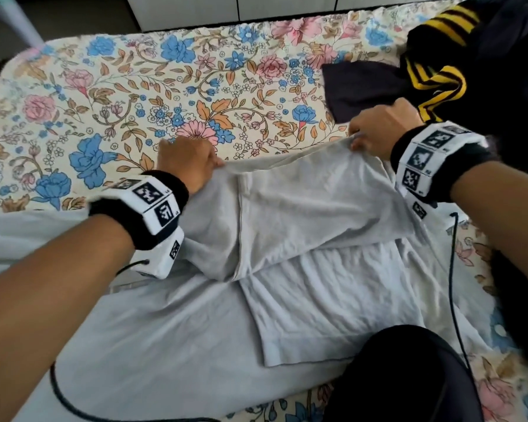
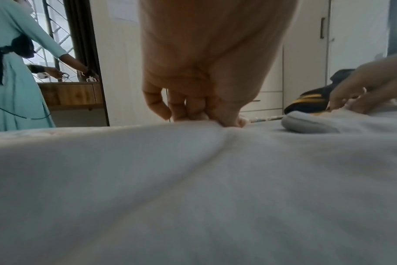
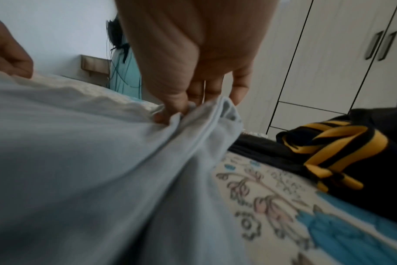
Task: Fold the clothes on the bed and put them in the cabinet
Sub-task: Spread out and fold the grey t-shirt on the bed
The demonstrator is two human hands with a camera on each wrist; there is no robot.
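A: Status, pls. Which step?

B: Folding, first garment. Pale shirt (image 1: 302,269) lies spread on the bed (image 1: 104,102), near edge toward the person. A top flap is doubled over the lower layer, its far edge raised a little off the bed.

A: Hands?

B: Left hand (image 1: 189,162) has fingers curled, pinching the flap's far-left edge; left wrist view shows fingertips (image 2: 188,111) bunched into the cloth. Right hand (image 1: 375,129) pinches the far-right corner; right wrist view shows thumb and fingers gripping gathered folds. Both closed on the shirt, well apart, cloth fairly taut between them.

A: Other items?

B: Dark garment (image 1: 439,71) w/ yellow stripes, unfolded, at far right of bed, just beside the right hand, not touching the shirt as far as I can tell. White cabinet (image 3: 329,62) beyond the bed, doors appear shut. A second person in a teal dress (image 2: 16,71) stands in the bkgd.

A: Progress?

B: Early, in my judgement. One fold under way, nothing stored yet.

A: Next move needs?

B: Prob. carry both corners evenly, keep edges aligned, lay flat, then smooth. Uneven pull would skew the fold. Striped item is still to do.
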